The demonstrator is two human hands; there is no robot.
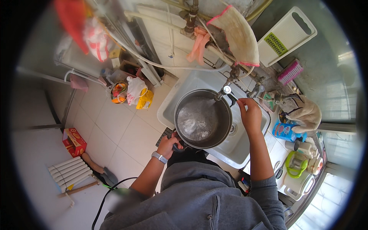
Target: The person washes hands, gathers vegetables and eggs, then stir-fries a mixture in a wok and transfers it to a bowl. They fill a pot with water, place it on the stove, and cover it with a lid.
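Observation:
A deep metal pot (227, 126) is under the tap (225, 91), over the white sink (244, 149). Water (198, 120) pours from the spout into it, and the surface is rippled and foamy. My left hand (168, 145), with a watch on the wrist, grips the pot's near-left black handle (177, 147). On the opposite side, my right hand (250, 113) pinches the outer edge of the other black handle (232, 100) between thumb and fingertips. The sink drain (233, 128) shows just right of the pot.
A cloth (241, 37) hangs from pipes above the tap. Behind the sink are a white grater (287, 37) and a pink brush (290, 72). A blue packet (283, 130) and a green-handled container (296, 164) stand right. Bags (136, 89) and a red box (74, 142) are left.

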